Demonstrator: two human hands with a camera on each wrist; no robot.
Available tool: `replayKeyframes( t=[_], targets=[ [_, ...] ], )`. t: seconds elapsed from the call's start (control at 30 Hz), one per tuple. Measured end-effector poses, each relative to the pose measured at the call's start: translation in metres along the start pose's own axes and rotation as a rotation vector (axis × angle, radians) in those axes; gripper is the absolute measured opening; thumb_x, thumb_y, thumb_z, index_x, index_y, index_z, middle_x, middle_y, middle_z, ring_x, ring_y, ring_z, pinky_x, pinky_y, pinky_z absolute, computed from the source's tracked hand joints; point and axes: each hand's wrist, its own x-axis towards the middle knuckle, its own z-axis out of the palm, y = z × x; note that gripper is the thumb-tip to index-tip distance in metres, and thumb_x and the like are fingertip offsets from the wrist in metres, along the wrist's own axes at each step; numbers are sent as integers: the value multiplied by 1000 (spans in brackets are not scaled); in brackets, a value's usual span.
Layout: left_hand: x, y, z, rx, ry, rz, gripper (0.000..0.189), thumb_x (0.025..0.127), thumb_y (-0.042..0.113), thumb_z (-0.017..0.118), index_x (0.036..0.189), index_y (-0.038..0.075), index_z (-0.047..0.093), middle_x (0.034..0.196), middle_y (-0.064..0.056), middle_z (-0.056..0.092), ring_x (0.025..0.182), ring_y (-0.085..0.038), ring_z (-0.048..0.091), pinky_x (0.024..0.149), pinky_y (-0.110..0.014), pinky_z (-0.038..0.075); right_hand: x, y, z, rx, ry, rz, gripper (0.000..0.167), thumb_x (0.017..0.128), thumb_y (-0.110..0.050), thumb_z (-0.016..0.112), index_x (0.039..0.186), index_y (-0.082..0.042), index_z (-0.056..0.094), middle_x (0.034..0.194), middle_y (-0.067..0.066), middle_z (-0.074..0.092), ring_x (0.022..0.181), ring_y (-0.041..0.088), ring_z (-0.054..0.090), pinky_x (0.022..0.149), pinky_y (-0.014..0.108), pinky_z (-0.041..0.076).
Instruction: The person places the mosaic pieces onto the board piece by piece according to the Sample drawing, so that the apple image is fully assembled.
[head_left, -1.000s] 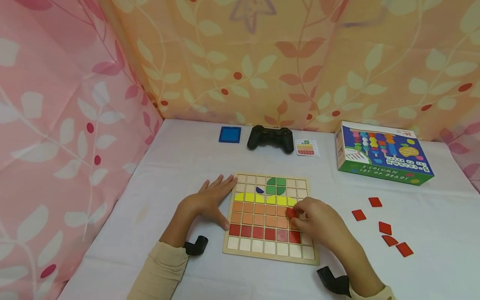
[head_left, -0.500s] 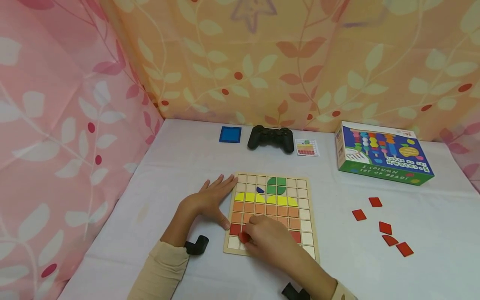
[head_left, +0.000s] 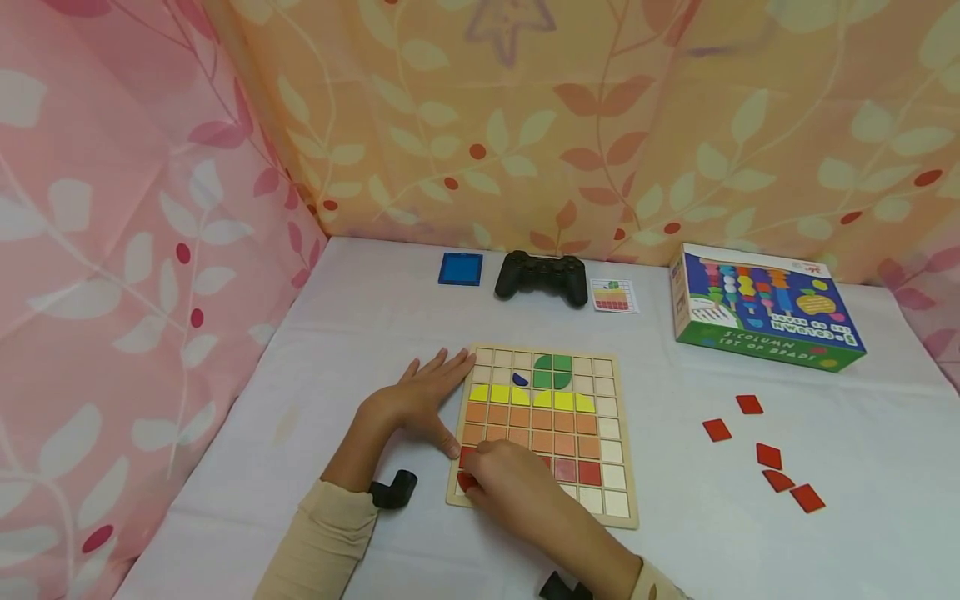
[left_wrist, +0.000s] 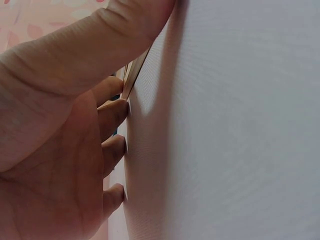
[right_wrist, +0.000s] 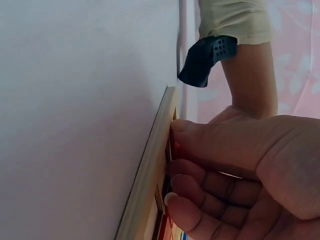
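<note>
My right hand (head_left: pixel 517 492) pinches a red tile with a curved edge (head_left: pixel 465 482) between thumb and fingers, right at the bottom left square of the wooden grid board (head_left: pixel 617 503). In the right wrist view the thumb tip lies by the board's rim (right_wrist: pixel 150 165), and the tile is mostly hidden. My left hand (head_left: pixel 420 408) lies with spread, straight fingers along the board's left edge, thumb and fingertips touching it. Green quarter-round tiles (head_left: pixel 552 372), a row of yellow ones (head_left: pixel 521 396), orange squares (head_left: pixel 564 445) and red squares (head_left: pixel 590 473) fill parts of the grid. A small blue piece (head_left: pixel 520 380) sits near the green.
Several loose red tiles (head_left: pixel 768 456) lie right of the board. Behind it are a blue square tile (head_left: pixel 461 269), a black game controller (head_left: pixel 542 277) and a pattern card (head_left: pixel 614 296). A bead-set box (head_left: pixel 768 308) stands at the back right, before the patterned cloth.
My right hand has carried the red tile from the board's right side leftward and down to its bottom left corner. The left hand has stayed at the left edge.
</note>
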Motion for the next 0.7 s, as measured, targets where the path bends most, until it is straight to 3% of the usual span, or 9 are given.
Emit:
replayKeyframes(
  t=[0.27, 0.5, 0.6, 0.7],
  targets=[
    [0, -2, 2, 4, -1, 5, 134, 58, 51, 94, 163, 25, 14, 167, 3, 7, 153, -23, -5, 119, -54, -5, -8, -3, 1, -67, 3, 23, 10, 79, -9, 83, 75, -14, 75, 71, -8, 63, 69, 10, 59, 61, 23, 50],
    [-2, -1, -1, 14, -8, 18, 136, 58, 52, 94, 163, 23, 12, 168, 3, 6, 153, -23, -6, 119, -53, -4, -30, 22, -12, 41, 64, 14, 18, 76, 1, 78, 72, -16, 72, 73, -12, 58, 69, 7, 54, 58, 22, 47],
    [-1, 0, -1, 10, -4, 13, 136, 58, 51, 95, 163, 23, 13, 168, 2, 6, 153, -24, -6, 119, -53, -4, -44, 42, -25, 71, 97, 112, 15, 80, -4, 80, 77, -17, 73, 75, -14, 56, 69, 4, 51, 61, 23, 48],
    [-1, 1, 0, 12, 3, 6, 136, 58, 51, 95, 163, 23, 13, 168, 3, 7, 153, -24, -5, 119, -53, -4, -63, 74, -46, 53, 108, 286, 10, 82, -10, 82, 87, -15, 76, 82, -10, 60, 72, 8, 53, 66, 29, 51]
  ],
)
